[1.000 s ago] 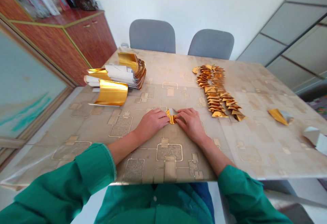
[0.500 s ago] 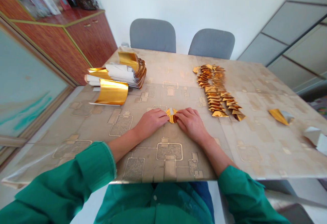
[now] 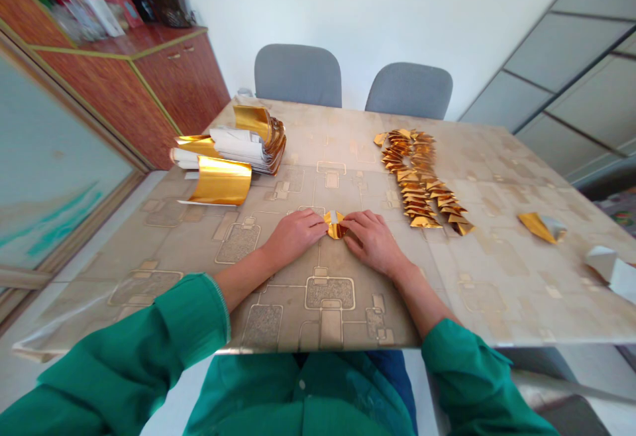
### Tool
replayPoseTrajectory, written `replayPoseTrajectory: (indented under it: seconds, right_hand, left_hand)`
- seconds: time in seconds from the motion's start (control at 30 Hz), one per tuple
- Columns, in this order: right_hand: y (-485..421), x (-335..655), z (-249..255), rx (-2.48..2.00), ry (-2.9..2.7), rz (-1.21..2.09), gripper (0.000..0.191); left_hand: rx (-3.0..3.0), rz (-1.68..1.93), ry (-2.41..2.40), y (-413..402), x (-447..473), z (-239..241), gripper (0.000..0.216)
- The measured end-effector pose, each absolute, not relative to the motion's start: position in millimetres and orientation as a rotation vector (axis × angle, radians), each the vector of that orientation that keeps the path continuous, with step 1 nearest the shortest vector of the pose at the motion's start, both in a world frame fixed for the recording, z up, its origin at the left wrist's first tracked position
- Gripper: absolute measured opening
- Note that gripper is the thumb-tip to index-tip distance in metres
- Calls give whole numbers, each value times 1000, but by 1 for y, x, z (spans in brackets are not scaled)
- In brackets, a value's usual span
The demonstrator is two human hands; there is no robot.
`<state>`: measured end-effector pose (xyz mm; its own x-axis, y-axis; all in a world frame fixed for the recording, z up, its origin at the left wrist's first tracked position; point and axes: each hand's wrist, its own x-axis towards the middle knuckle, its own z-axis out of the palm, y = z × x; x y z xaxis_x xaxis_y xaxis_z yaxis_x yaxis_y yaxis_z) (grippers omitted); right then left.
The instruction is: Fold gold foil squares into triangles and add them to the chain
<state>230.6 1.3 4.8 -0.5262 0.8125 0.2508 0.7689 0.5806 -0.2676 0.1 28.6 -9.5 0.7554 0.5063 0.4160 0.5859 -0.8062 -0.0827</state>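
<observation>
Gold foil (image 3: 336, 225) folded small; fingers (image 3: 352, 224) pinching it.

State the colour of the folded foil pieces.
The folded foil pieces are shiny gold, clearest in the head view.

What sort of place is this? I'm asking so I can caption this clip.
Probably a room in a home, likely a dining room, though it could be a small workroom. The signs are the plastic-covered table, the grey upholstered chairs and the wooden sideboard.
</observation>
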Motion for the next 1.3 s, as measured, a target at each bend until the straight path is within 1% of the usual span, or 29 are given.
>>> replayPoseTrajectory:
  seconds: [0.17, 0.33, 0.43, 0.47, 0.53, 0.6, 0.83, 1.13, 1.3]
  right_hand:
    - [5, 235, -1, -1278, -2362, 295, 22]
    - [1, 224, -1, -1392, -2290, 226, 18]
    - [-4, 208, -1, -1616, -2185, 133, 21]
    - [-6, 203, -1, -1667, -2163, 91, 26]
    - [-8, 196, -4, -1735, -2128, 37, 32]
    - [-8, 192, -6, -1771, -2106, 23, 34]
    - [-8, 195, -8, -1743, -2096, 92, 31]
    - [-9, 196, -9, -1705, -2085, 99, 29]
    - [-9, 195, -5, -1749, -2100, 141, 29]
  left_hand:
    - [-2726, -591, -879, 22, 0, -5, 16]
    - [-2790, -526, -844, 18, -3, -4, 15]
    - [-2768, -508, -872, 16, -3, -2, 12]
    - [-2764, -501, -880, 16, -2, -1, 11]
    - [-2759, -484, -887, 15, -3, 0, 11]
    - [-2758, -469, -881, 14, -4, 0, 12]
    - [-2749, -440, -968, 12, -17, 2, 25]
    - [-2817, -543, -939, 20, -32, -6, 32]
    - [-2805, -476, -938, 21, -38, -4, 31]
